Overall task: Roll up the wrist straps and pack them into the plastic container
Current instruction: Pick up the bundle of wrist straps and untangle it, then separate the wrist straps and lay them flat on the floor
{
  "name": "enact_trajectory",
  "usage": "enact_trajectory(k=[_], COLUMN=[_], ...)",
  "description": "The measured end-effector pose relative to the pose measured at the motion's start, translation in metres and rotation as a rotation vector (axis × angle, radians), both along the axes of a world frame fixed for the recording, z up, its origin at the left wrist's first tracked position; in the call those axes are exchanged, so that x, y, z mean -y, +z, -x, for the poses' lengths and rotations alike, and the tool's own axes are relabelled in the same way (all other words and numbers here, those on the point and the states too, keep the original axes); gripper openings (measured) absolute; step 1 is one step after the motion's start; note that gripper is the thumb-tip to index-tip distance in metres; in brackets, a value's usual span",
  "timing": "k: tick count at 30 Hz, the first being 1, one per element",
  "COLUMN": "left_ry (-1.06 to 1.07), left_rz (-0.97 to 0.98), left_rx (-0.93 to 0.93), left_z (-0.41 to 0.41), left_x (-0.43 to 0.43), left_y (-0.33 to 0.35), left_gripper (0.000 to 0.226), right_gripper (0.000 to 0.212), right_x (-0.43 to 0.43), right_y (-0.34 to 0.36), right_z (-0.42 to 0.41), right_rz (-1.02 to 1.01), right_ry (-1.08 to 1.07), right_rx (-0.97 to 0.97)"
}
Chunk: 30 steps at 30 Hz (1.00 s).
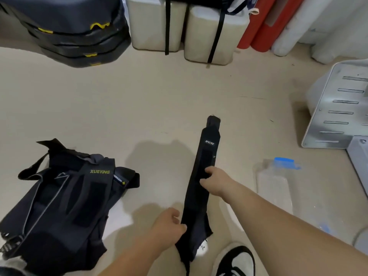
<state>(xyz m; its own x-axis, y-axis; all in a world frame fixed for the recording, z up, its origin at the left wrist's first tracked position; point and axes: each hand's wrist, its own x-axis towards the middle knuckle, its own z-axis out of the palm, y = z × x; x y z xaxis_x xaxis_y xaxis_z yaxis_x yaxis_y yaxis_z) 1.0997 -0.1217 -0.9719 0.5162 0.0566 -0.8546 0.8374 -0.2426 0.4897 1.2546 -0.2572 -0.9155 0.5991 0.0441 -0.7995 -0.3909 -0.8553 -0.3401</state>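
Note:
A long black wrist strap (207, 154) lies stretched out on the beige floor, running away from me, with white lettering near its far end. My right hand (216, 182) pinches it at its middle. My left hand (169, 223) grips its near part, just above the frayed near end. A pile of several more dark straps (65, 198), one marked XUEYING in yellow, lies at the left. The clear plastic container (273, 186) with a blue clip lies on the floor to the right of my right arm.
Stacked dark pads (65, 30) sit at the back left, pale blocks with black straps (179, 26) at the back centre, red and white rolls (266, 24) at the back right. A slotted metal frame (336, 108) stands at the right. My shoe (237, 259) is at the bottom.

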Motion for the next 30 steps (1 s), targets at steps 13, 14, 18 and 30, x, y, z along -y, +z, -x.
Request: enact_trajectory(k=[13, 14, 18, 30], left_ry=[0.238, 0.266, 0.335, 0.376], left_rz=[-0.122, -0.128, -0.152, -0.597], left_rx=[0.099, 0.094, 0.092, 0.217], left_z=[0.037, 0.042, 0.061, 0.056], left_x=[-0.105, -0.111, -0.133, -0.256], left_y=[-0.007, -0.007, -0.003, 0.017], left_gripper=[0.023, 0.024, 0.029, 0.016], right_gripper=[0.036, 0.043, 0.052, 0.014], right_x=[-0.037, -0.035, -0.067, -0.274], right_y=[-0.062, -0.060, -0.041, -0.034], right_z=[0.056, 0.052, 0.044, 0.094], right_rz=[0.338, 0.396, 0.449, -0.128], right_ry=[0.675, 0.677, 0.723, 0.707], right_rx=[-0.242, -0.263, -0.294, 0.340])
